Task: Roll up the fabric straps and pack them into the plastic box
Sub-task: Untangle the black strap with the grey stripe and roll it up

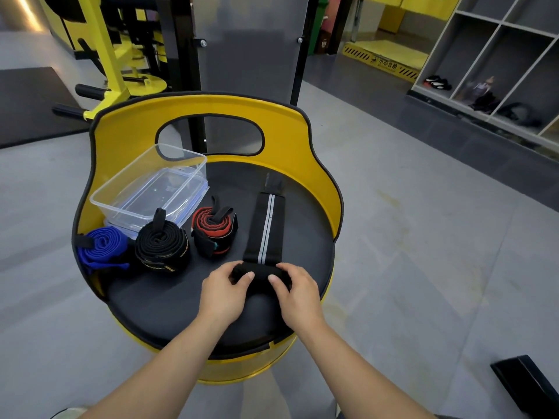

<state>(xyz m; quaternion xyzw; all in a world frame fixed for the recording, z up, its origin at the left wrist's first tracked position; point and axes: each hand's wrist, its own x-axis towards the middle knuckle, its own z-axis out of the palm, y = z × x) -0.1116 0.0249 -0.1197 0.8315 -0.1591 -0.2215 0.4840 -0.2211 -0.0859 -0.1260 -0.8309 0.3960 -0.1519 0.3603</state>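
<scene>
Hands (260,285) apparently around black strap (264,225)

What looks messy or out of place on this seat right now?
Only the blue strap at the left edge: its coil is loose and sagging, unlike the tight black roll and red roll. The plastic box is still empty. Both hands are rolling the striped strap.

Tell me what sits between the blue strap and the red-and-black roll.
In the head view, a rolled black strap sits between the blue strap and the red-and-black roll.
</scene>
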